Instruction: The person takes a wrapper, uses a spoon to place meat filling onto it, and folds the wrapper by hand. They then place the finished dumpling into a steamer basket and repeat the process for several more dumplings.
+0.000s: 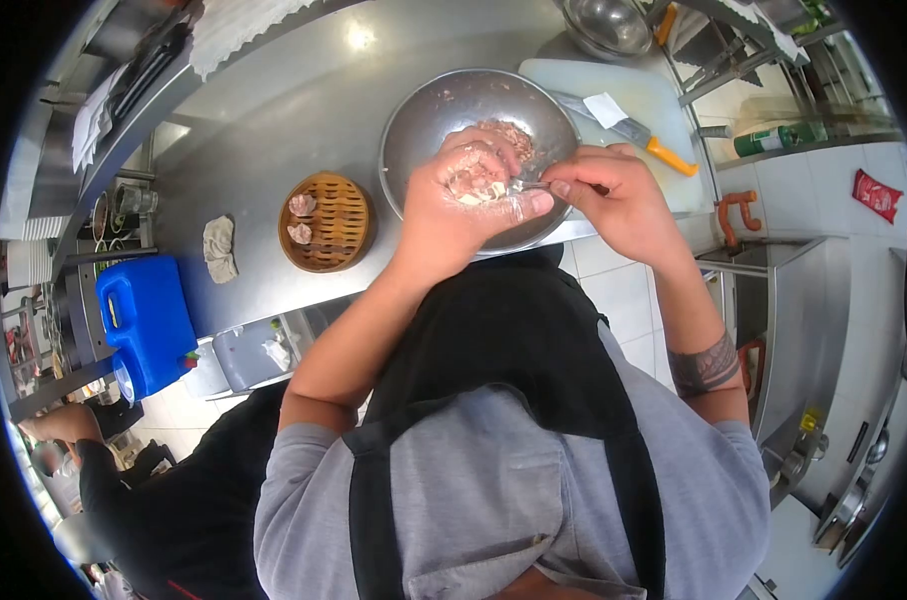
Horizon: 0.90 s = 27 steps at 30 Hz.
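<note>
Over a large steel bowl [414, 125], my left hand [466, 195] is cupped palm up around a pale dumpling wrapper [482, 193] with some filling on it. My right hand [614, 188] pinches a thin metal utensil [534, 185], whose tip reaches the wrapper. Pinkish minced filling [514, 140] lies in the bowl behind my left hand. To the left, a round bamboo steamer [342, 225] holds two small dumplings [301, 218] on its slatted base.
A white cutting board [664, 95] carries a knife with a yellow handle [671, 156]. Steel bowls [609, 25] stand at the back. A crumpled cloth [220, 249] and a blue jug [154, 320] are at the left. Another person in black [194, 500] is at lower left.
</note>
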Motion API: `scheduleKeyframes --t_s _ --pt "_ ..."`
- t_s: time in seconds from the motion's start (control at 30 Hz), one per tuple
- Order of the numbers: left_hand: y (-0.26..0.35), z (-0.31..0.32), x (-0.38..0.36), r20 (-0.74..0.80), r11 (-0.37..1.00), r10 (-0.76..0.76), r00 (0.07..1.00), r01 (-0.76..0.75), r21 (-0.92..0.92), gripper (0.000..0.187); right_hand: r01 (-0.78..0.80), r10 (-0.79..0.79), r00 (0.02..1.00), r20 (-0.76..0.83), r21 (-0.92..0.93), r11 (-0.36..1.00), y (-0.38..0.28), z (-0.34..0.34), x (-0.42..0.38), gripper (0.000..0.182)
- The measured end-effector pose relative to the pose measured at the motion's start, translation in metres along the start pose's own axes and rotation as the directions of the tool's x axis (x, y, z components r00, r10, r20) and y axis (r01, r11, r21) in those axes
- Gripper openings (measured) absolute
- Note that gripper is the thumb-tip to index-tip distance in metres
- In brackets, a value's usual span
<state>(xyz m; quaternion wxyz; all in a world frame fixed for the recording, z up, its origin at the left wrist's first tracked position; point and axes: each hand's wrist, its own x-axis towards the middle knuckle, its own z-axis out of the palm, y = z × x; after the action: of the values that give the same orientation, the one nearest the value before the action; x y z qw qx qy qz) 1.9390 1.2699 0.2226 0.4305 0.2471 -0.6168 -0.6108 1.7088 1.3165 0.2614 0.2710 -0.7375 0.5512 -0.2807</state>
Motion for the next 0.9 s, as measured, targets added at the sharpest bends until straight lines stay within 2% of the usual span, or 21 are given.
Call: scheduleKeyframes --t_s 0.03,0.07,0.13,0.17,0.23,0.27,0.33,0.37,0.43,0.47,0.53,0.57,0.63,0.67,0.77,0.8,0.83,0.9 --pt "0.001 0.003 -0.002 -0.070 0.999 -0.003 0.998 0.005 0.036 0.036 -0.011 0.011 1.000 -0.003 0.056 0.998 0.003 0.003 -0.001 0.007" --pt "0.006 0.004 -0.001 -0.067 0.999 -0.002 0.998 0.005 0.036 0.036 -0.021 0.022 1.000 -0.006 0.111 0.994 0.005 0.003 -0.001 0.007" --pt "0.017 0.005 0.001 -0.061 0.990 0.037 0.997 -0.045 -0.136 0.035 -0.022 0.023 1.000 -0.011 0.095 0.995 0.005 0.002 -0.003 0.007" --pt "0.018 0.001 0.003 -0.059 0.990 0.034 0.998 -0.042 -0.136 0.035 -0.020 0.021 1.000 -0.011 0.081 0.997 0.004 0.002 -0.004 0.007" --pt "0.016 -0.014 0.011 0.220 0.998 0.019 0.975 -0.005 -0.063 0.032 -0.010 0.010 1.000 0.006 0.054 0.999 -0.001 0.000 -0.004 0.007" --pt "0.009 -0.018 0.013 0.217 0.998 0.020 0.976 -0.007 -0.062 0.032 0.001 -0.002 1.000 0.022 0.024 1.000 -0.002 0.000 -0.003 0.007" --pt "-0.005 -0.020 0.015 0.344 0.988 0.156 0.926 -0.149 -0.047 0.037 0.005 -0.005 1.000 0.012 0.027 1.000 -0.001 0.000 -0.003 0.007" --pt "-0.007 -0.018 0.010 0.343 0.988 0.157 0.926 -0.150 -0.048 0.037 0.006 -0.006 1.000 0.001 0.031 0.999 0.000 0.001 -0.004 0.007" --pt "0.009 -0.002 -0.001 0.047 0.994 -0.042 0.998 0.037 0.107 0.041 0.000 0.000 1.000 0.000 0.063 0.998 0.006 0.002 -0.004 0.007" --pt "0.015 -0.001 -0.002 0.049 0.994 -0.043 0.998 0.037 0.107 0.041 -0.006 0.006 1.000 -0.002 0.095 0.995 0.008 0.002 -0.004 0.007" --pt "0.022 0.001 -0.002 0.044 0.997 0.069 0.997 -0.067 -0.032 0.041 0.013 -0.011 1.000 -0.016 0.075 0.997 0.003 0.000 -0.006 0.007" --pt "0.021 0.001 -0.001 0.048 0.997 0.068 0.997 -0.066 -0.033 0.041 0.030 -0.029 0.999 -0.025 0.055 0.998 0.000 -0.001 -0.007 0.007" --pt "0.017 -0.008 0.002 0.148 0.982 0.003 0.989 0.025 -0.187 0.042 0.007 -0.006 1.000 -0.010 0.074 0.997 -0.001 -0.001 -0.008 0.007" --pt "0.013 -0.014 0.007 0.261 0.994 0.100 0.960 -0.087 -0.061 0.040 -0.013 0.012 1.000 0.007 0.091 0.996 -0.002 -0.001 -0.008 0.008" --pt "-0.006 -0.016 0.005 0.258 0.990 0.140 0.956 -0.132 -0.048 0.032 -0.064 0.056 0.997 0.048 0.195 0.979 -0.005 -0.004 -0.006 0.008" --pt "0.000 -0.008 0.000 0.142 0.993 0.051 0.989 -0.035 -0.117 0.025 -0.064 0.056 0.997 0.048 0.195 0.979 -0.005 -0.004 -0.006 0.008" --pt "0.010 0.000 -0.004 0.142 0.992 0.051 0.989 -0.035 -0.117 0.025 -0.080 0.072 0.996 0.044 0.221 0.972 -0.006 -0.004 -0.006 0.008" --pt "0.026 0.010 -0.007 -0.062 0.980 0.002 0.998 -0.014 -0.199 0.025 -0.095 0.088 0.995 0.039 0.246 0.964 -0.006 -0.004 -0.006 0.008"
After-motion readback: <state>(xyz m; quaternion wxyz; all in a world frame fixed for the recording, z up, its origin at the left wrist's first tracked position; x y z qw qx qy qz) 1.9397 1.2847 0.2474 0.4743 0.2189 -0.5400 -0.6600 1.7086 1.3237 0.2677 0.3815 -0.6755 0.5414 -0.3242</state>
